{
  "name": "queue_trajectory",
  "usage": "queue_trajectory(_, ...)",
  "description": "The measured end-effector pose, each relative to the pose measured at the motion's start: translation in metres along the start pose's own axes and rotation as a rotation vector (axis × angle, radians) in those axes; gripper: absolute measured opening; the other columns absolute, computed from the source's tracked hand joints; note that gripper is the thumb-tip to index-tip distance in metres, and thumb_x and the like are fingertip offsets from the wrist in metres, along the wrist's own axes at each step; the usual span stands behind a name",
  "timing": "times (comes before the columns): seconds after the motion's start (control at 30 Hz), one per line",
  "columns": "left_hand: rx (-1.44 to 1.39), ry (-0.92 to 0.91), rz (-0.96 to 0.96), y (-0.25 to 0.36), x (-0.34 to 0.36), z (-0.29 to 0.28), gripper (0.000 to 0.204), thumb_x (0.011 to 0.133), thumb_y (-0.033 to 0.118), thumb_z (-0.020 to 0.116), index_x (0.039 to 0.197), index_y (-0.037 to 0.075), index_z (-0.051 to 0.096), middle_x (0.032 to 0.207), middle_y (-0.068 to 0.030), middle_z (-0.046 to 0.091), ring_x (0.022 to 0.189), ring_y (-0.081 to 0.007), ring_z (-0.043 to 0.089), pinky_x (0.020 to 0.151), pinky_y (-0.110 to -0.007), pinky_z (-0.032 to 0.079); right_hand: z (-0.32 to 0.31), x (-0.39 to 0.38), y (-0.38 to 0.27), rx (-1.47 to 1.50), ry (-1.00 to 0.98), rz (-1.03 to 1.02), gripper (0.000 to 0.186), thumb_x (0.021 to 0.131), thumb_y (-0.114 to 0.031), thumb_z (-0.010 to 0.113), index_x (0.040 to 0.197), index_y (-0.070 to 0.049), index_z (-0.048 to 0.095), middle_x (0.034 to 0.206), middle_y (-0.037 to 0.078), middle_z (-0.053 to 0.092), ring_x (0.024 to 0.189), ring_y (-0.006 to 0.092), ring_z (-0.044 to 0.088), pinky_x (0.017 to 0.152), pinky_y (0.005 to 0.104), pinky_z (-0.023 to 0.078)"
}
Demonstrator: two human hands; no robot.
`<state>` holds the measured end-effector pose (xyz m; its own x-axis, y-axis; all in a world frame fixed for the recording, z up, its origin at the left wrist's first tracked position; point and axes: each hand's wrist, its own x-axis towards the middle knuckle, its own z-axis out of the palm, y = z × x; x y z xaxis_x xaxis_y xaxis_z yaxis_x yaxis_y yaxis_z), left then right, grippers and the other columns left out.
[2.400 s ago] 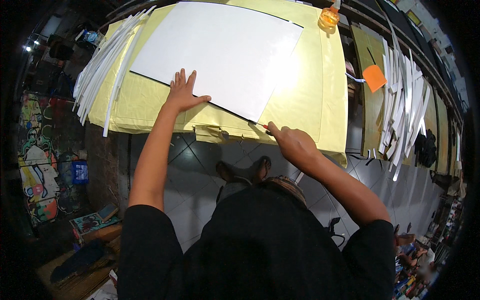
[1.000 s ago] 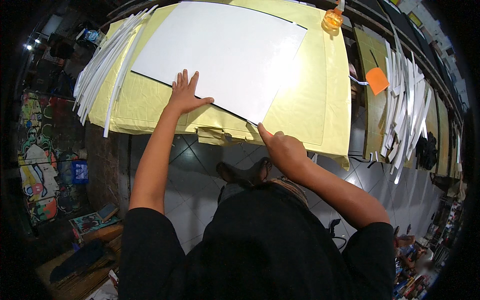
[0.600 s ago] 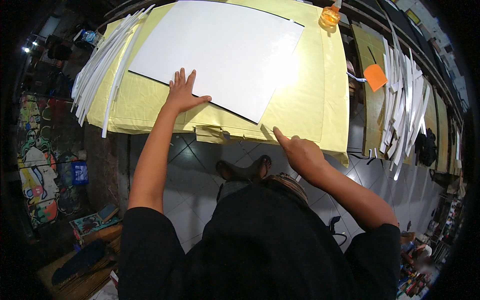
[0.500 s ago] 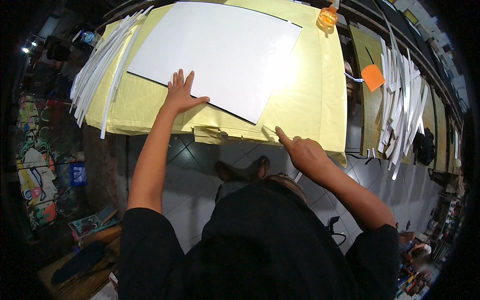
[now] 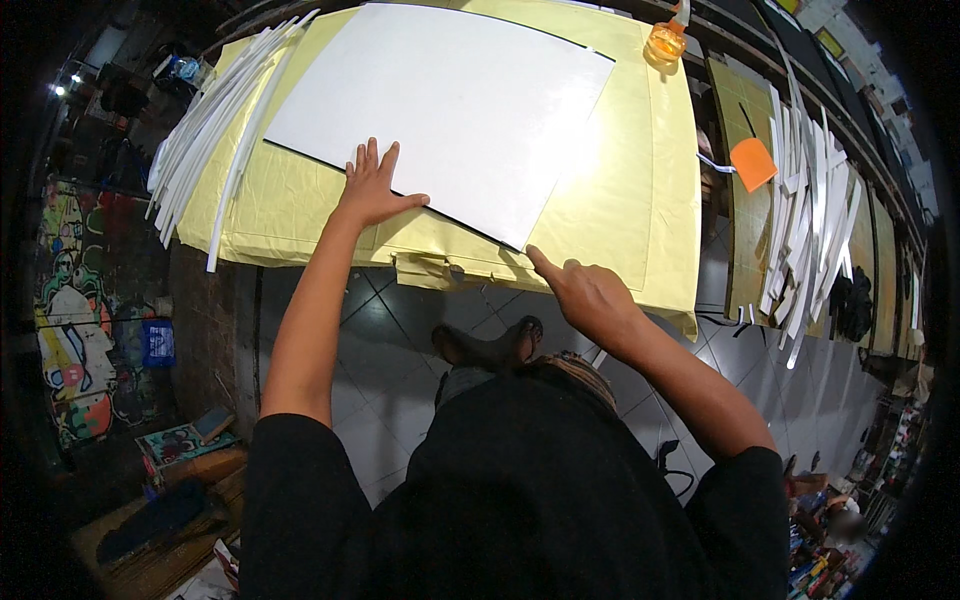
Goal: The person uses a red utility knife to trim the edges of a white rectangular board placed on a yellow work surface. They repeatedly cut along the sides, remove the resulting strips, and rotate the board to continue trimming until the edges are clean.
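Observation:
A large white board (image 5: 450, 120) with a dark edge lies at a slant on a table covered in yellow sheeting (image 5: 655, 200). My left hand (image 5: 376, 192) rests flat across its near edge, fingers spread and thumb stretched to the right. At the board's near right corner is my right hand (image 5: 590, 295), its index finger pointing forward and the other fingers curled under. Those fingers seem closed round something thin that reaches the corner; the hand hides most of it, and its kind cannot be made out.
Long white strips (image 5: 215, 130) lie along the table's left side. An orange bottle (image 5: 664, 44) stands at the far right corner. Beyond a gap on the right, another surface holds more white strips (image 5: 800, 200) and an orange flat piece (image 5: 753, 163). The sheeting is torn (image 5: 425, 270) at the near edge.
My right hand has moved left and slightly forward, bringing its fingertip to the board's corner. My left hand stays on the near edge. The whole view has shifted slightly.

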<state>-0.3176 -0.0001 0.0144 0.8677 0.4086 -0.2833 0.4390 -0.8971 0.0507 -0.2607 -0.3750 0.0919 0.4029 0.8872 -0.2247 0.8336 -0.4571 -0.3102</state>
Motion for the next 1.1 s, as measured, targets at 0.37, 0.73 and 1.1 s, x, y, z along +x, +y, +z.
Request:
queue_trajectory(0.37, 0.000, -0.011, -0.004, 0.001, 0.000, -0.001, 0.127, 0.065, 0.082, 0.065, 0.158, 0.012, 0.015, 0.162, -0.0276, 0.002, 0.151, -0.0431, 0.000, 0.119, -0.058, 0.008, 0.000, 0.007, -0.002, -0.042, -0.010, -0.025, 0.062, 0.087, -0.004, 0.055, 0.146, -0.010, 0.040, 0.078, 0.017, 0.065, 0.065, 0.0323, 0.068, 0.054, 0.0437, 0.053)
queue_trajectory(0.73, -0.011, -0.010, 0.007, 0.004, -0.003, -0.006, 0.123, 0.069, 0.074, 0.069, 0.158, 0.009, 0.015, 0.161, -0.0293, 0.002, 0.150, -0.0444, -0.001, 0.120, -0.058, 0.009, 0.000, 0.011, -0.005, -0.062, -0.040, 0.000, 0.059, 0.086, -0.004, 0.056, 0.144, -0.008, 0.043, 0.077, 0.016, 0.066, 0.068, 0.0324, 0.068, 0.055, 0.0432, 0.053)
queue_trajectory(1.1, 0.016, -0.009, -0.001, 0.006, -0.005, -0.007, 0.122, 0.069, 0.074, 0.069, 0.157, 0.009, 0.016, 0.161, -0.0300, 0.005, 0.150, -0.0453, 0.002, 0.119, -0.059, 0.010, -0.011, -0.004, 0.006, -0.022, -0.101, 0.005, 0.061, 0.086, -0.002, 0.055, 0.145, -0.007, 0.041, 0.080, 0.017, 0.067, 0.071, 0.0349, 0.068, 0.062, 0.0454, 0.053)
